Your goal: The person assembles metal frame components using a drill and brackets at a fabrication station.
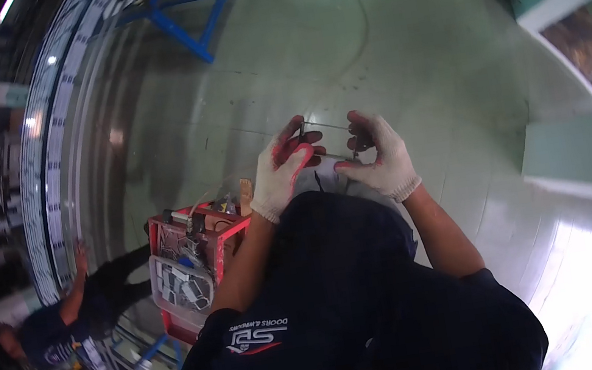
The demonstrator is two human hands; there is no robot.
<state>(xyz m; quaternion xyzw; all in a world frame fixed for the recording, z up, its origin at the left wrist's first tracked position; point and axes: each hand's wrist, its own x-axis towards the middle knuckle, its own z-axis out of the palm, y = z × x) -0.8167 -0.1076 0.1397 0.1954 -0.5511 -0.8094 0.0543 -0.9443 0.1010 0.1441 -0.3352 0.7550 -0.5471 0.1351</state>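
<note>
Both my hands wear white knit gloves with red palms and fingers, held up in front of my lap. My left hand point(284, 167) has its fingers curled around one end of a thin dark-edged piece point(325, 126). At the opposite end, the fingers and thumb of my right hand point(382, 155) are bent around it. Thin straight lines run across the gap between the hands. The piece is too small and blurred to name its kind, and the gloves hide its ends.
Left of me stands a red cart point(225, 235) with tools, and a clear plastic bin point(182, 285) of metal parts. Another person point(63, 319) works by a long rack of profiles point(52, 168). Ahead are a blue stand point(172, 23) and a hose point(365, 14) on the floor.
</note>
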